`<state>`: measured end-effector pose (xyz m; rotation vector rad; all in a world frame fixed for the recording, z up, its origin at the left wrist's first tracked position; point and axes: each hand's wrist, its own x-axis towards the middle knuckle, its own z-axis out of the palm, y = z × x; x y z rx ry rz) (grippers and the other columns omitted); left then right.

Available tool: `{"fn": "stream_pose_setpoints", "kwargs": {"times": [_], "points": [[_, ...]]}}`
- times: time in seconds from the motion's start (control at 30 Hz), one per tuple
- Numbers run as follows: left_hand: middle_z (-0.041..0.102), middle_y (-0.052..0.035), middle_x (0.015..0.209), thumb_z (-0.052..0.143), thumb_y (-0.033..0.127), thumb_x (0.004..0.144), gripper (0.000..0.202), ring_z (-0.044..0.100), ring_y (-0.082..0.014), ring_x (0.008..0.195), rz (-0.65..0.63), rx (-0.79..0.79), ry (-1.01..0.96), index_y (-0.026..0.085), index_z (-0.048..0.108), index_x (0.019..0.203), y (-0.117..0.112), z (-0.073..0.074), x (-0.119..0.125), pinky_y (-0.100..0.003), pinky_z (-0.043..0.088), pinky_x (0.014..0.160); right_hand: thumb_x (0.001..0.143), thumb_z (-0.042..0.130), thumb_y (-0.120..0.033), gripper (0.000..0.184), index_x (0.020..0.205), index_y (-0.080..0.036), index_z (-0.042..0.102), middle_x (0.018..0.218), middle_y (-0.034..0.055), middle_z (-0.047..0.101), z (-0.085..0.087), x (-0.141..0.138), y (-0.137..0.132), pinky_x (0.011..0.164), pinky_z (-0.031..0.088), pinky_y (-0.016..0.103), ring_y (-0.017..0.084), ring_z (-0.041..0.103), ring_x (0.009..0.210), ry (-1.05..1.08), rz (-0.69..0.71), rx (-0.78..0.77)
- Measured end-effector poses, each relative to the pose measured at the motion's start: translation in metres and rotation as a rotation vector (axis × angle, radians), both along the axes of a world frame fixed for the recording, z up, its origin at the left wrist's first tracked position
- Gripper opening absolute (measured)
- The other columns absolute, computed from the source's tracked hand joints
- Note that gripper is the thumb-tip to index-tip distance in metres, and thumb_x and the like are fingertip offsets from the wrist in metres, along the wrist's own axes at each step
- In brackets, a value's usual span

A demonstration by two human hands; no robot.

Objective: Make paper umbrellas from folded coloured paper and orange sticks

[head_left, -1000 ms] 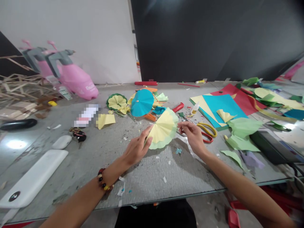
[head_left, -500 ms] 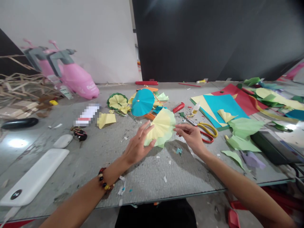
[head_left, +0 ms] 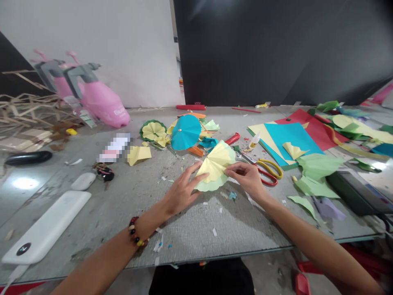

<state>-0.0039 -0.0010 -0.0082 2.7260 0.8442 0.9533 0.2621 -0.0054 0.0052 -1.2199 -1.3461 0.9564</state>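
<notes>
A pleated paper piece (head_left: 211, 164), pale yellow over a scalloped light green layer, is between my two hands above the table. My left hand (head_left: 186, 186) grips its left edge, thumb below and fingers along the side. With thumb and index finger, my right hand (head_left: 245, 175) pinches its right side. Just behind the piece stand a blue paper parasol shape (head_left: 186, 132) and a yellow and green pleated paper round (head_left: 153, 130). Scissors (head_left: 270, 172) with red and yellow handles lie right beside my right hand. A small glue bottle (head_left: 254, 140) stands behind them.
Blue, yellow and red paper sheets (head_left: 291, 137) lie at right, with green paper scraps (head_left: 319, 166) near a dark device (head_left: 353, 190). Pink spray bottles (head_left: 104, 102), a white power bank (head_left: 47, 225) and a folded yellow paper (head_left: 139, 155) are at left.
The paper piece has shifted right and turned a little. My right fingers have moved from near its edge to pinch it, and my left fingers have closed from a spread position.
</notes>
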Motion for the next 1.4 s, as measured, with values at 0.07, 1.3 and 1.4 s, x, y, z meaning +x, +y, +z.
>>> {"fn": "stream_pose_setpoints", "kwargs": {"times": [0.07,1.3,1.4], "points": [[0.030,-0.0170,0.158,0.055,0.011,0.096,0.055,0.041,-0.0347,0.145,0.007,-0.011,-0.006,0.024,0.044,0.148,0.000,0.000,-0.001,-0.057,0.050,0.110,0.073,0.083,-0.038,0.019,0.080,-0.021,0.077,0.085,0.0048,0.077,0.001,0.000,-0.001,0.070,0.055,0.031,0.017,0.069,0.074,-0.032,0.012,0.002],[0.063,-0.0181,0.138,0.034,0.041,0.109,0.051,0.068,-0.0110,0.062,0.367,-0.076,-0.300,0.018,0.033,0.155,-0.003,0.005,0.001,-0.020,0.052,0.056,0.091,0.050,-0.037,0.035,0.106,-0.015,0.073,0.099,0.0123,0.077,0.015,0.162,0.069,0.089,0.053,0.037,0.024,0.072,0.090,-0.923,-0.712,0.075],[0.056,-0.0186,0.146,0.034,0.038,0.108,0.053,0.067,-0.0107,0.063,0.350,-0.084,-0.311,0.021,0.028,0.158,-0.003,0.004,0.002,-0.021,0.053,0.057,0.088,0.053,-0.039,0.038,0.105,-0.013,0.075,0.099,0.0138,0.078,-0.004,0.190,0.070,0.089,0.051,0.038,0.027,0.071,0.092,-1.039,-0.648,-0.055]]}}
